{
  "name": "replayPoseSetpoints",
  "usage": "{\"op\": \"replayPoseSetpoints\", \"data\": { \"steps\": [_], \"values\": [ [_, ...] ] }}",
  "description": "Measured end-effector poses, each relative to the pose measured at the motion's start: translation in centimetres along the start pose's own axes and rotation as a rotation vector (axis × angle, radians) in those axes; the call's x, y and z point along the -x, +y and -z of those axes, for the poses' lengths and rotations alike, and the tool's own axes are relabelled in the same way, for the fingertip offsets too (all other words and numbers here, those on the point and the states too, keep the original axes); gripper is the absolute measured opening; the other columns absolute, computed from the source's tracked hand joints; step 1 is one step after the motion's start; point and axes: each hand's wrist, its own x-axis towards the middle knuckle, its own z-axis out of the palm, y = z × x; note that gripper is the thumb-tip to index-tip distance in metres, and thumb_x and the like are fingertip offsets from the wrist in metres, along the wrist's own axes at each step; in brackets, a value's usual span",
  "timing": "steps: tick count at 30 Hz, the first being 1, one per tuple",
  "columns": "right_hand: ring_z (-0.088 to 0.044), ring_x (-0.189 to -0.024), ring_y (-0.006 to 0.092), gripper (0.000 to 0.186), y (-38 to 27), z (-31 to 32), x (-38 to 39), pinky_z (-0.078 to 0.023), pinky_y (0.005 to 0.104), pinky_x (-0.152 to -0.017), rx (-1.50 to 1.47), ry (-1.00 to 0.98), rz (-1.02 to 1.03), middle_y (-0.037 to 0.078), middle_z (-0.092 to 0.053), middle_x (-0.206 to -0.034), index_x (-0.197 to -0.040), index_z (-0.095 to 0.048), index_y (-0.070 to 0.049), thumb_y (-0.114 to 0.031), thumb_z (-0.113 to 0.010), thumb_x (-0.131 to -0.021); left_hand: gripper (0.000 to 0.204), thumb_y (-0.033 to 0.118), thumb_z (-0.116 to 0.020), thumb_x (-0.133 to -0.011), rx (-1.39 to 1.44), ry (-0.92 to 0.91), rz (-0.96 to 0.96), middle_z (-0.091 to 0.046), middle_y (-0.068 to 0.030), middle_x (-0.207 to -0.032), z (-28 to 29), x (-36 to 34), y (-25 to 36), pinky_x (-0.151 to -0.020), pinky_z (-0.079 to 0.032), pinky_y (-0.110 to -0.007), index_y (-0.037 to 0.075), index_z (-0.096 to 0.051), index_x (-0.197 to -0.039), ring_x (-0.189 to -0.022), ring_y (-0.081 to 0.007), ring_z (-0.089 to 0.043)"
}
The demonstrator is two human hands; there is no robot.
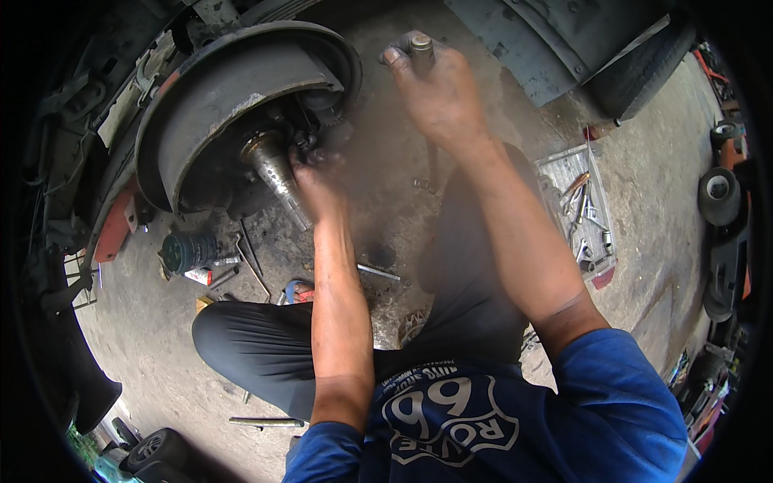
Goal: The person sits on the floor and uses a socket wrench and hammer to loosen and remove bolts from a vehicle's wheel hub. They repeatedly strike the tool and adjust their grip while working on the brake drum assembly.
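My left hand (316, 181) reaches in beside the tapered steel axle spindle (282, 179), its grimy fingers bent around something among the brake parts. What they grip is blurred and partly hidden. The large curved brake shoe (233, 101) arches over the spindle, in front of a round backing plate (342, 48). Raised to the right of this assembly, my right hand (441, 92) is closed around a steel tool with a round end (421, 50), which sticks up out of the fist. The rest of that tool is hard to make out.
Right of my leg lies a metal tray (600, 213) of wrenches and sockets. A dark green can (189, 251), bent rods (254, 262) and a bar (378, 273) sit on the stained floor. Another bar (266, 422) lies lower left. A tyre (644, 72) stands upper right.
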Motion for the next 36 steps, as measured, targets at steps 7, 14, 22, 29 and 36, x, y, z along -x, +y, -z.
{"op": "replayPoseSetpoints", "data": {
  "steps": [7,14,22,29,36],
  "values": [
    [-0.062,-0.064,0.0273,0.02,-0.2,0.3,0.0,-0.05,0.0415,-0.067,0.017,-0.011,-0.014,0.015,-0.063,-0.069,-0.093,-0.065,0.0,-0.02,-0.063,-0.096,0.037,0.049,-0.059,-0.097,-0.211,-0.039,-0.084,-0.052,0.0012,-0.069,0.1,0.6,-0.2,-0.05,-0.046,-0.025,0.013,-0.059,-0.107,-0.056,-0.0132,-0.055],
    [-0.062,-0.063,0.0271,0.02,-0.5,0.2,0.1,-0.05,0.0413,-0.066,-0.02,-0.001,-0.019,0.016,-0.063,-0.07,-0.092,-0.064,0.001,-0.018,-0.062,-0.096,0.036,0.045,-0.05,-0.1,-0.035,0.064,0.055,-0.053,0.0009,-0.069,-0.6,0.7,0.0,-0.052,-0.048,-0.027,0.012,-0.06,-0.113,-0.057,-0.0141,-0.054],
    [-0.065,-0.065,0.0279,0.02,-0.5,0.1,0.1,-0.051,0.0415,-0.066,0.003,-0.026,-0.044,0.016,-0.065,-0.072,-0.094,-0.065,0.0,-0.019,-0.062,-0.097,0.032,0.041,-0.055,-0.099,-0.09,-0.043,-0.024,-0.054,-0.0001,-0.074,0.0,0.3,0.3,-0.052,-0.047,-0.025,0.013,-0.06,-0.115,-0.059,-0.0132,-0.054],
    [-0.064,-0.065,0.0271,0.02,-0.3,0.1,0.1,-0.051,0.0422,-0.067,0.009,-0.018,-0.021,0.015,-0.065,-0.071,-0.092,-0.065,0.0,-0.019,-0.062,-0.097,0.029,0.041,-0.058,-0.099,-0.087,0.015,-0.015,-0.051,0.001,-0.071,-0.3,0.8,0.0,-0.052,-0.047,-0.027,0.015,-0.06,-0.112,-0.059,-0.0147,-0.056],
    [-0.064,-0.066,0.0286,0.019,-0.4,0.0,0.0,-0.051,0.0423,-0.068,0.023,-0.018,-0.025,0.016,-0.065,-0.072,-0.093,-0.065,0.0,-0.018,-0.062,-0.097,0.033,0.042,-0.055,-0.101,-0.001,-0.024,0.032,-0.053,0.0016,-0.073,-0.4,1.1,0.6,-0.05,-0.047,-0.026,0.014,-0.061,-0.117,-0.057,-0.0135,-0.056]
  ]
}}
